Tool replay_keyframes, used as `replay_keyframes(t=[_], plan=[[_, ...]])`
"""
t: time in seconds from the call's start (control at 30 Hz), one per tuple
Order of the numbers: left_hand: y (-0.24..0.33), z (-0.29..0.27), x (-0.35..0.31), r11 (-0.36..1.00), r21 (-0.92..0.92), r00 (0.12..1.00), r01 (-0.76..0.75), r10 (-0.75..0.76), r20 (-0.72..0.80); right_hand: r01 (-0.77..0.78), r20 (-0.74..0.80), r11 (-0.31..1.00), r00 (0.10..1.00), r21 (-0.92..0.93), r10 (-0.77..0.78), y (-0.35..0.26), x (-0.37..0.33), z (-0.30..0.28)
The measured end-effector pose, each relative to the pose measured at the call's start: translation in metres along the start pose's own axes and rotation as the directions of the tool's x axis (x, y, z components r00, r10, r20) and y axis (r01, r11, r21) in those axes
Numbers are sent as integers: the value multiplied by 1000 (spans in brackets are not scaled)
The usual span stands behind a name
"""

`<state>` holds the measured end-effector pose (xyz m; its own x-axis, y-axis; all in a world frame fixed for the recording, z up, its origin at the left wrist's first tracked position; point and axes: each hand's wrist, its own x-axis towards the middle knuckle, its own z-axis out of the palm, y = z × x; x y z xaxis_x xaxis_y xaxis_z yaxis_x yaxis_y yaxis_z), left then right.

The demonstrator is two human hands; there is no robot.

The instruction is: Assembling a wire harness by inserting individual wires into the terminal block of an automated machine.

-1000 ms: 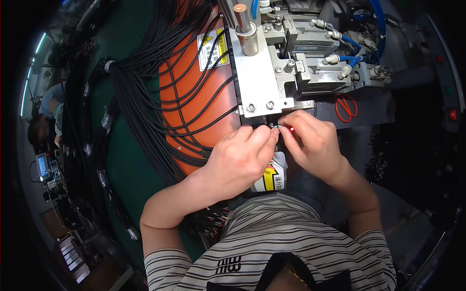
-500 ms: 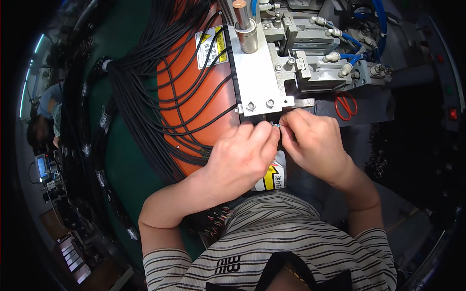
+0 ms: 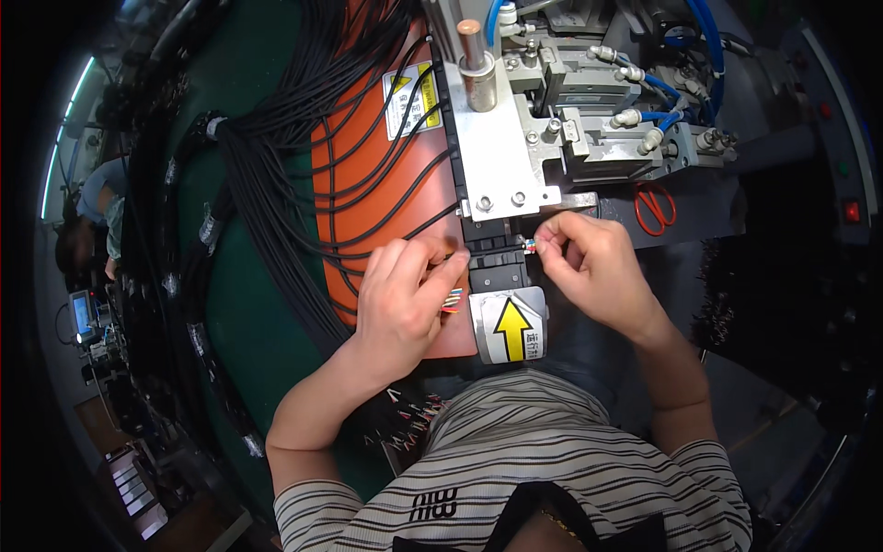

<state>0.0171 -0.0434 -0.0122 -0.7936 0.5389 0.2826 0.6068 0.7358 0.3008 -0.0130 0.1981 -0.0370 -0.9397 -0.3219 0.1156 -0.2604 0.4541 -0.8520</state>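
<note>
My left hand (image 3: 400,299) is closed at the left side of a black clamp fixture (image 3: 497,258), its fingertips on a black cable that runs into a slot there. Coloured wire ends (image 3: 452,299) of another cable stick out under its thumb, and the palm side is hidden. On the fixture's other side, my right hand (image 3: 593,262) pinches a small bunch of coloured wires (image 3: 531,246) coming out of the slot, thumb and forefinger at their tips. Close below the fixture is a rounded cover (image 3: 510,324) with a yellow arrow.
Black cables (image 3: 267,175) fan across an orange sloped plate (image 3: 386,184) on the left. A metal press block (image 3: 497,138) overhangs the fixture, with pneumatic cylinders (image 3: 607,147) to its right. Red-handled scissors (image 3: 655,209) lie on the grey surface. Stripped cable ends (image 3: 405,414) gather near my waist.
My left hand has moved left and down, away from the right hand, uncovering the black fixture and the arrow. My right hand stays by the wire ends. The view has shifted slightly.
</note>
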Motion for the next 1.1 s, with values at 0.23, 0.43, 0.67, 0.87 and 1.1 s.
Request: replay_keyframes(t=[0.23,0.43,0.67,0.87,1.1], plan=[[8,14,10,928,-360,986,96,-138,-95,305,13,949,952,84,-307,-41,-3,11],[-5,-3,9,913,-370,985,170,-146,92,311,-146,945,944,100,-296,-15,2,12],[13,-3,20,989,-141,996,-44,33,-80,-117,58,681,992,723,109,-17,-17,9],[11,15,26,923,-385,990,-23,-32,-135,-194,95,594,976,781,194,-14,-12,13],[11,16,28,939,-305,983,-156,118,-140,-525,498,108,844,844,200,3,-1,-4]])
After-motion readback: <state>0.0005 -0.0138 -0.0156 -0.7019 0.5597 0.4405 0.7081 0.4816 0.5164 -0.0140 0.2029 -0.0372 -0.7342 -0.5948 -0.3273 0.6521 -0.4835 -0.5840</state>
